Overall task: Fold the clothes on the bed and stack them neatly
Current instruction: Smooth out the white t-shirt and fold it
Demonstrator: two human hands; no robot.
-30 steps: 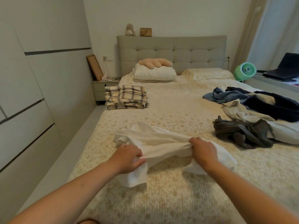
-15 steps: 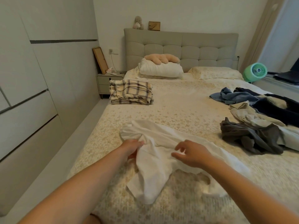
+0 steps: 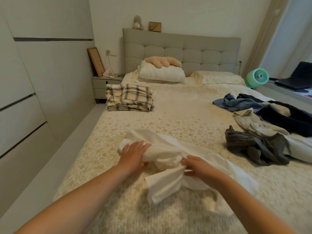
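A crumpled white garment [image 3: 166,155] lies across the near middle of the bed [image 3: 185,115]. My left hand [image 3: 133,153] is wrapped around a bunched roll of it at the left end. My right hand [image 3: 196,167] pinches a fold of the same cloth near its middle, and a loose flap hangs below toward me. A folded plaid garment [image 3: 130,97] sits at the bed's far left. On the right lies an unfolded pile: a grey piece [image 3: 256,146], a beige piece [image 3: 253,123], a navy piece [image 3: 287,115] and a blue piece [image 3: 236,103].
Two pillows [image 3: 162,73] and a plush toy lie at the padded headboard [image 3: 182,48]. A nightstand [image 3: 104,83] stands at the far left, beside white wardrobe doors [image 3: 25,98]. A green fan [image 3: 257,77] and a laptop [image 3: 297,78] sit on the ledge to the right.
My left hand has shifted from under the cloth to gripping its rolled left end. My right hand went from open above the cloth to pinching a fold. The view swung slightly left.
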